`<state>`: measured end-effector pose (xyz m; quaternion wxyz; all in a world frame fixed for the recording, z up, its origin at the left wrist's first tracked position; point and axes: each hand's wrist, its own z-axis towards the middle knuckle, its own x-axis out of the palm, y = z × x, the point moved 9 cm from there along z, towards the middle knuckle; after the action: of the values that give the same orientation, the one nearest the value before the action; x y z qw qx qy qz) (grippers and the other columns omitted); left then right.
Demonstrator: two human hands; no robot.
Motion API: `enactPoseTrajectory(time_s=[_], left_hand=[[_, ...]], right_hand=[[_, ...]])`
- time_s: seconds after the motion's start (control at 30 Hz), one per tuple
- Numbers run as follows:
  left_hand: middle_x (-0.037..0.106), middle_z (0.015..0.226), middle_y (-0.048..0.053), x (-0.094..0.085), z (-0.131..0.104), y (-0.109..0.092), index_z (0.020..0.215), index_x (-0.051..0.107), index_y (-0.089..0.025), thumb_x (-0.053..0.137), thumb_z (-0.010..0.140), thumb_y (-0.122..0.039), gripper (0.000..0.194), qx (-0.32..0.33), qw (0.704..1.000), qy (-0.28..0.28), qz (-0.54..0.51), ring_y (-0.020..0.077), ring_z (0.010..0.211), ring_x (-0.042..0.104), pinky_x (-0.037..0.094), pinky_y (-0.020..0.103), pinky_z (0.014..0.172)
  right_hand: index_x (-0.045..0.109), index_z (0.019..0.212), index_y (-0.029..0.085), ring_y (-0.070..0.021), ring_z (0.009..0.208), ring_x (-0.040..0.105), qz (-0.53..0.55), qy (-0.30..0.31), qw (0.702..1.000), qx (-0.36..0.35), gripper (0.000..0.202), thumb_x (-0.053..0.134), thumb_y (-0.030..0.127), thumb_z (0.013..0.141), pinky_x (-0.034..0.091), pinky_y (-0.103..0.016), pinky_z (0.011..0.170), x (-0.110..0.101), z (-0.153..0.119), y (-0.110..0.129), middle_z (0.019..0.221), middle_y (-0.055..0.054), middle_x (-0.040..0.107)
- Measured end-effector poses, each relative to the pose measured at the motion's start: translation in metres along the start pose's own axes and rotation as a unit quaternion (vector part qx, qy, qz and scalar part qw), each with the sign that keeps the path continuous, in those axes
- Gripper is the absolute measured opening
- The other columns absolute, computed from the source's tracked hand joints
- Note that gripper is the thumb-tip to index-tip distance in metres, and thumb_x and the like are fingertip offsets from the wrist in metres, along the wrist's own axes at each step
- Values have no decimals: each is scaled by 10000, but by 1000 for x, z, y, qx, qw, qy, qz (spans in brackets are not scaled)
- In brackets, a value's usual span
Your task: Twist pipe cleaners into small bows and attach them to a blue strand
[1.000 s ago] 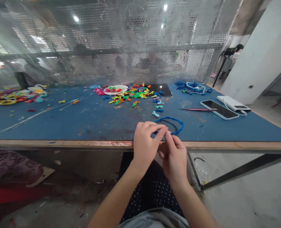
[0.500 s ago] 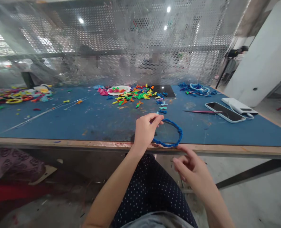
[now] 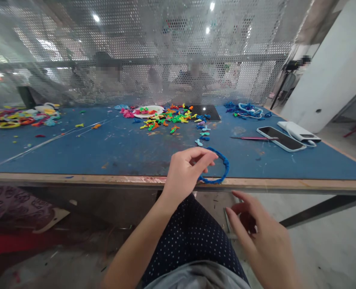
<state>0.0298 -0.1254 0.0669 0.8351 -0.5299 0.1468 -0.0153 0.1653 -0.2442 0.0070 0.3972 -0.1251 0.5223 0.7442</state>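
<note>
My left hand [image 3: 190, 170] is closed in a pinch at the upper part of a fuzzy, bumpy blue ring [image 3: 226, 168]. The ring lies by the table's front edge, its left side partly hidden behind my hand. Whether a small piece is also between the fingertips cannot be made out. Below the table edge, my right hand [image 3: 259, 228] is apart from the ring, thumb and index finger spread, nothing seen between them. Just beyond the ring sit small twisted pieces, among them a light blue piece [image 3: 198, 142] and a dark blue piece [image 3: 204, 139].
Several bright twisted pieces [image 3: 174, 117] lie farther back, near a white plate [image 3: 135, 113] and a dark flat panel [image 3: 212, 114]. To the right are a phone [image 3: 281, 138], a white power bank [image 3: 298, 131], a thin pointed tool [image 3: 250, 138] and a blue bundle [image 3: 248, 110]. Mesh [image 3: 153, 48] stands behind.
My left fingertips have shifted right along the top of the ring. My right hand has drawn down and away from the ring's lower edge, its fingers wider apart.
</note>
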Motion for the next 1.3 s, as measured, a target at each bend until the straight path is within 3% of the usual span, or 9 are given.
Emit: enactPoseTrajectory(time_s=[0.13,0.4,0.53,0.73,0.83,0.93,1.03,1.17,1.3], left_hand=[[704,736,4,0,-12,-15,757,728,-203,607,852,-287,175,33,998,10,47,105,606,609,461,194,544],[707,735,12,-10,-16,-41,768,727,-200,599,863,-308,193,79,995,-16,61,119,633,626,465,200,527],[724,745,6,0,-21,-62,769,732,-218,616,855,-282,158,134,986,23,102,133,688,638,472,212,567],[739,785,-2,23,-26,-70,797,733,-227,646,833,-212,95,177,969,114,126,148,762,669,514,242,736],[730,835,12,24,-29,-68,875,727,-223,648,834,-236,89,194,965,120,130,147,796,665,514,235,745],[697,868,23,15,-35,-59,1013,670,-201,658,827,-282,203,189,974,68,107,127,753,639,505,208,662],[657,825,17,9,-48,-38,929,635,-180,595,863,-232,93,152,985,14,85,112,708,608,485,194,602],[634,973,38,20,-67,0,996,610,-191,571,840,-123,174,93,994,4,54,97,698,595,484,183,556],[639,984,48,26,-76,14,984,587,-201,599,816,-132,183,130,979,-67,144,122,710,603,507,224,590]], right_hand=[[523,1188,254,-123,480,554,-10,15,999,-49,303,502,354,903,429,-252,472,1,4,13,782,14,683],[531,1205,216,-162,481,610,-60,61,994,-63,392,518,443,886,412,-260,406,-7,-3,-2,703,-15,697],[545,1218,239,-135,420,525,-45,21,997,-65,395,493,469,901,413,-256,436,-22,14,17,685,-1,678],[684,823,219,-135,525,556,67,33,994,-82,219,532,358,896,398,-225,486,-13,38,39,648,-5,656],[631,632,195,-122,523,520,146,41,988,-41,283,549,317,874,381,-215,492,-7,43,31,560,11,593],[688,706,202,-112,526,514,232,50,971,16,216,584,327,848,390,-211,503,1,44,21,557,22,582],[718,765,207,-110,517,515,293,44,953,61,182,622,350,822,395,-213,499,7,45,11,549,22,575],[704,754,202,-113,521,515,337,31,936,95,167,638,346,807,387,-212,480,13,45,1,554,17,573],[710,770,197,-115,507,507,358,41,925,118,182,650,367,796,380,-215,455,20,41,-6,551,12,572]])
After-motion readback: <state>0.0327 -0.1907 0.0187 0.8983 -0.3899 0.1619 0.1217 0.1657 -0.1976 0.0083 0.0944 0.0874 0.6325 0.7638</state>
